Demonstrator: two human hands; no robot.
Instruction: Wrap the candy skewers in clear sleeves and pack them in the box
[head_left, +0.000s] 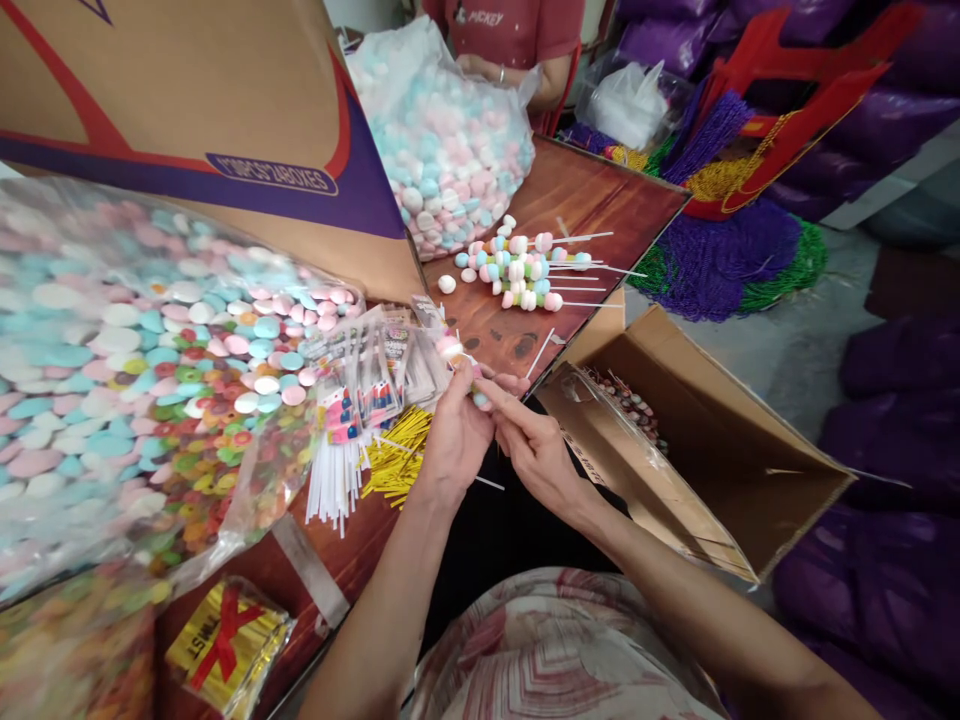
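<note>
Shirt (555,650) bottom centre, left hand (459,430) and right hand (534,438) pinching candies (450,348) mid-frame, likely threading them; next push calls for steady alignment.

Soft, even light falls on the tabletop (577,190); purple bags (877,580) to its right look dim, candies (36,462) at its left end stretched and blurred.

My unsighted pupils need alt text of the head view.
A left hand holds a marshmallow skewer, the right hand touching it, at a wooden table. Beyond lie more skewers; at left, piled marshmallows and gummy rings; at right, an open cardboard box.
</note>
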